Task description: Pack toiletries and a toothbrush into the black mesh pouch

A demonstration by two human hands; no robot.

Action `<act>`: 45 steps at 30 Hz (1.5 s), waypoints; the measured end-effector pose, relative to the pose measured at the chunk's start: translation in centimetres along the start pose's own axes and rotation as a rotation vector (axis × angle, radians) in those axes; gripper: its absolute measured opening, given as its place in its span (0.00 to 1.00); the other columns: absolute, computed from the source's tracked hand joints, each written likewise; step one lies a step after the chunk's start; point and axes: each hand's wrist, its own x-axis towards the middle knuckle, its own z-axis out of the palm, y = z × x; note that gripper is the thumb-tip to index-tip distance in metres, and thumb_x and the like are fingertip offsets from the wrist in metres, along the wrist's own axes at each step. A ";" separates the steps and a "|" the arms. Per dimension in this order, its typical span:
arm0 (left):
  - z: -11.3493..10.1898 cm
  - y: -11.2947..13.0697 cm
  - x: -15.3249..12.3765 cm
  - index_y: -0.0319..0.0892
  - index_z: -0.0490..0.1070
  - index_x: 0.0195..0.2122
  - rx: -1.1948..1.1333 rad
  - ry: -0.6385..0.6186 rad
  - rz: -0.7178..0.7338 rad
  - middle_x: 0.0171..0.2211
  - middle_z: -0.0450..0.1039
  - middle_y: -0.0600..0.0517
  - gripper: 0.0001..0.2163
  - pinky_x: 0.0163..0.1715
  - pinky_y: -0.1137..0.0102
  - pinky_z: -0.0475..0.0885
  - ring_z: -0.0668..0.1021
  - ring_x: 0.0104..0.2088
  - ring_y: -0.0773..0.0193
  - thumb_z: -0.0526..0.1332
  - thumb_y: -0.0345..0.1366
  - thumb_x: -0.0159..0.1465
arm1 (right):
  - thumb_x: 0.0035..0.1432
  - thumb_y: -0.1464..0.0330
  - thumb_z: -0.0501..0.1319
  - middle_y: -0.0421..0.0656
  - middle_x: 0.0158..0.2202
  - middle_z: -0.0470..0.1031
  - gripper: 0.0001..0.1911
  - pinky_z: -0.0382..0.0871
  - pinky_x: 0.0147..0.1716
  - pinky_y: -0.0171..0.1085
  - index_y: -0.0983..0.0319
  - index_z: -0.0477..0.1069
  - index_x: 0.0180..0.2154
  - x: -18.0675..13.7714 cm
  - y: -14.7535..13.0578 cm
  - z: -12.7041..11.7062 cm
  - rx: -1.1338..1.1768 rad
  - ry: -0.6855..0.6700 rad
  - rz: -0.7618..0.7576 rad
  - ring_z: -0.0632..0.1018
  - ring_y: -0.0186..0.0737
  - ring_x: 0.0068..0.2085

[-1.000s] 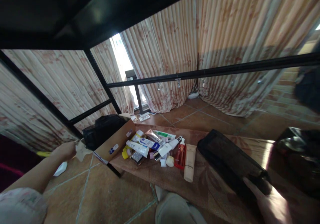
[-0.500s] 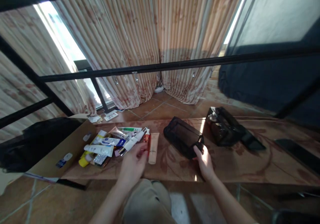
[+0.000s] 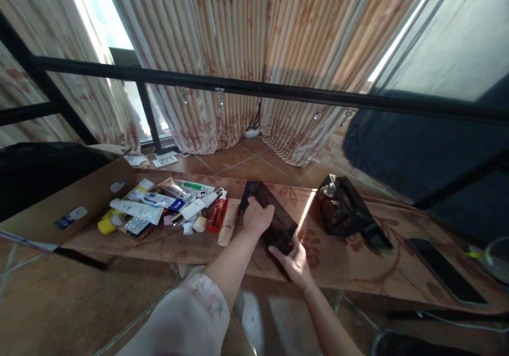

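A black mesh pouch point(image 3: 274, 219) lies slanted on the cloth-covered bench, its near end toward me. My right hand point(image 3: 293, 260) grips that end, thumb on the near side. Across the pouch's upper left part rests my left hand point(image 3: 257, 218), its fingers bent over the mesh and partly hidden. Just left of the pouch are a beige tube point(image 3: 228, 223) and a red bottle point(image 3: 217, 214) with a white cap. Further left is a heap of cosmetic tubes, with a white tube point(image 3: 137, 210) on top and a yellow tube point(image 3: 106, 224) at its edge.
A second black mesh case point(image 3: 338, 207) with a clear bottle inside stands to the right. Beyond it lies a dark phone point(image 3: 446, 270). A cardboard box point(image 3: 85, 199) sits at the left end. A black metal rail point(image 3: 238, 85) crosses before the curtains point(image 3: 234, 27).
My left hand has moved right, from beside the red bottle onto the mesh pouch. The pouch has shifted left and turned slightly, with my right hand still on its end. The view has shifted.
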 end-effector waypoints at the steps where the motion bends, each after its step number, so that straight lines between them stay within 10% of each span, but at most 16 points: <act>1: -0.1 -0.5 0.1 0.36 0.61 0.52 0.005 -0.009 0.039 0.45 0.75 0.39 0.21 0.45 0.66 0.69 0.77 0.47 0.53 0.59 0.38 0.58 | 0.43 0.59 0.71 0.44 0.41 0.79 0.31 0.75 0.41 0.43 0.59 0.68 0.49 0.0 0.1 0.0 -0.023 -0.010 -0.010 0.79 0.45 0.40; 17: -1.2 -2.9 2.0 0.39 0.70 0.33 -0.157 -0.054 0.307 0.31 0.76 0.50 0.04 0.37 0.70 0.70 0.76 0.34 0.63 0.61 0.28 0.55 | 0.47 0.58 0.65 0.45 0.44 0.75 0.29 0.72 0.42 0.42 0.59 0.66 0.50 0.5 1.7 0.0 -0.552 0.132 -0.252 0.76 0.43 0.42; 30: -0.6 -3.4 1.3 0.38 0.68 0.42 -0.133 -0.084 0.172 0.41 0.76 0.43 0.21 0.40 0.68 0.72 0.78 0.41 0.57 0.70 0.35 0.48 | 0.52 0.55 0.61 0.42 0.35 0.76 0.22 0.70 0.32 0.37 0.60 0.69 0.46 -0.1 1.2 0.0 -0.626 0.130 -0.211 0.76 0.40 0.33; 45: -1.5 -3.0 1.1 0.37 0.71 0.39 0.044 -0.076 0.171 0.41 0.76 0.42 0.13 0.41 0.68 0.72 0.78 0.43 0.55 0.65 0.31 0.51 | 0.51 0.54 0.61 0.45 0.40 0.73 0.21 0.71 0.36 0.40 0.59 0.69 0.43 0.2 1.5 0.0 -0.722 0.176 -0.291 0.75 0.43 0.37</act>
